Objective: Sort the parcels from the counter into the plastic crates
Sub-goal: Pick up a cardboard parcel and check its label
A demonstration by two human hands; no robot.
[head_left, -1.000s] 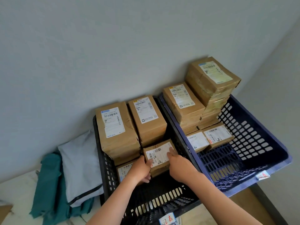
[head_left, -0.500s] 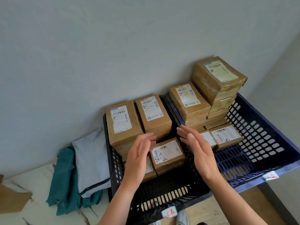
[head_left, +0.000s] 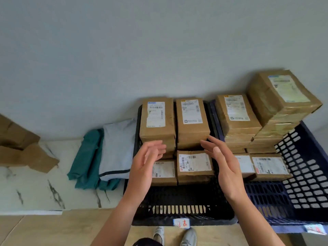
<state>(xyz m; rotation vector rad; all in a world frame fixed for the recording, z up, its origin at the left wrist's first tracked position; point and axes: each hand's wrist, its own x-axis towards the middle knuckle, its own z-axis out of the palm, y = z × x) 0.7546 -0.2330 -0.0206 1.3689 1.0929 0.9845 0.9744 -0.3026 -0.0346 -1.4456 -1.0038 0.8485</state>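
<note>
Small parcel (head_left: 194, 166) lying flat and label-up in the black crate (head_left: 177, 217), front row, just beside a lower neighbour parcel (head_left: 164, 172) on its left and close against the tall stacks (head_left: 191, 121) behind. Apparently set down already, so little left in this step beyond a check: compare the label with the paper tag (head_left: 181, 223) on the crate's near wall, keep the edges flush with the row to save the bare floor in front for later parcels, and lift clear straight upward, not sideways, minding the high stacks, likely to shift if knocked. Left hand (head_left: 147, 164) hovering over the neighbour parcel, palm turned inward, fingers straight and a little spread, grip released and holding nothing. Right hand (head_left: 225, 166) mirroring it on the far side of the small parcel, palm facing left, fingers extended toward the stacks, grip likewise released. Both forearms reaching in over the near wall. Further right, blue crate (head_left: 305, 174) with higher piles (head_left: 237, 118) at the back and flat parcels (head_left: 269, 166) before them. Further left, marbled tabletop (head_left: 35, 189) carrying folded mailers (head_left: 115, 148) just beside the black crate and crumpled brown cardboard (head_left: 21, 150) well apart.
</note>
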